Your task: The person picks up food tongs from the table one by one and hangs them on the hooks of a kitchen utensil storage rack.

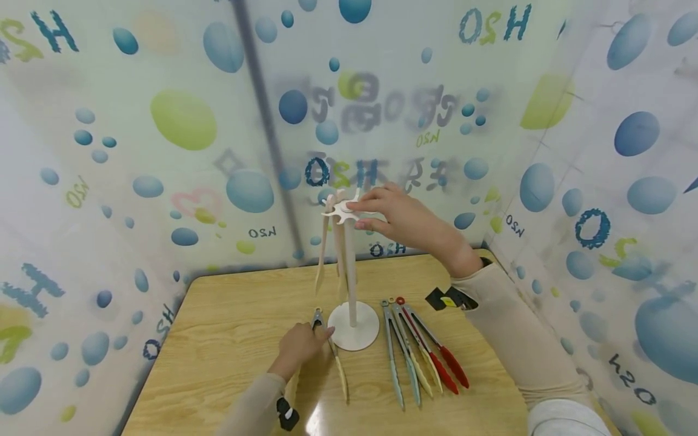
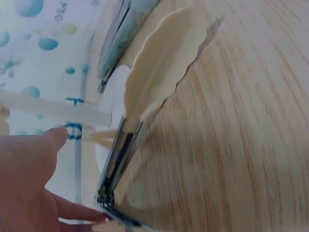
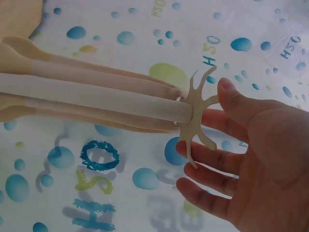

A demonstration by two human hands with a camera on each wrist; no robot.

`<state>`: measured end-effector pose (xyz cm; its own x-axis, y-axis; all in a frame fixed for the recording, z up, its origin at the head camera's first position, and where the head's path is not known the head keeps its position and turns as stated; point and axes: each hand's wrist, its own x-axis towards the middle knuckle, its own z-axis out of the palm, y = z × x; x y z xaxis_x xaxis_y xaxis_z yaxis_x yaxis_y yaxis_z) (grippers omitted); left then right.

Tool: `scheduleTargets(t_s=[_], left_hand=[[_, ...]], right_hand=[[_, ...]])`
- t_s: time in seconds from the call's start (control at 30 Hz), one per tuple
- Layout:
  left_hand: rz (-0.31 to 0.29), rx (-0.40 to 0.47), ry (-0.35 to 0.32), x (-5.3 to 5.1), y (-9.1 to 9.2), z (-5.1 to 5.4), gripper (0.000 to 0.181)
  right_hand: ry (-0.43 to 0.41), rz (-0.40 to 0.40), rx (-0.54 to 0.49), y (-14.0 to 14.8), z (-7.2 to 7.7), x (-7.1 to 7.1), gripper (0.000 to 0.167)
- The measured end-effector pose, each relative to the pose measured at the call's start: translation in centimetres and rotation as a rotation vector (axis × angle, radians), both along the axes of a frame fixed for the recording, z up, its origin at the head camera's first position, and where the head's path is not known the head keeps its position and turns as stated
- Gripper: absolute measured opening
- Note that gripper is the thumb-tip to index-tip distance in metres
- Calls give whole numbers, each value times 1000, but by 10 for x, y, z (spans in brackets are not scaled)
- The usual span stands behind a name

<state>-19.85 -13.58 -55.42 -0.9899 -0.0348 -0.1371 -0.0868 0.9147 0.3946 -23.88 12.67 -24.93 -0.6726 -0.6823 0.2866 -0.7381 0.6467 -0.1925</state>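
Observation:
A white utensil stand [image 1: 351,272] stands upright with a ring of curved hooks on top. My right hand [image 3: 260,150] holds this hook ring [image 3: 197,113], thumb at one hook and fingers behind others. Several beige utensils [image 3: 111,79] hang from the hooks. Left of the stand's round base, my left hand [image 1: 302,345] is over a pair of metal tongs [image 2: 116,159] with cream scalloped heads. The tongs are spread on the table, their hinge pointing away. In the left wrist view, the fingers touch near the hinge while the thumb [image 2: 58,137] stays apart. Part of the tongs is hidden.
Right of the base lie more tongs: a pale green pair [image 1: 403,357], a cream-tipped pair [image 1: 428,363] and a red pair [image 1: 442,357]. The wooden table [image 1: 229,327] meets a bubble-printed curtain [image 1: 180,230] behind and at the sides.

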Motion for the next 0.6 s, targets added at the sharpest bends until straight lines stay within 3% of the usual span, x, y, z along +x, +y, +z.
scheduleTargets(t_s=[0.13, 0.4, 0.6], left_hand=[[15, -96, -6, 3, 12, 4, 71], [36, -183, 11, 4, 26, -1, 61], [44, -240, 49, 9, 33, -3, 70]], right_hand=[[8, -7, -6, -1, -1, 2, 48], [12, -36, -6, -3, 0, 4, 48], [22, -60, -6, -6, -1, 5, 47]])
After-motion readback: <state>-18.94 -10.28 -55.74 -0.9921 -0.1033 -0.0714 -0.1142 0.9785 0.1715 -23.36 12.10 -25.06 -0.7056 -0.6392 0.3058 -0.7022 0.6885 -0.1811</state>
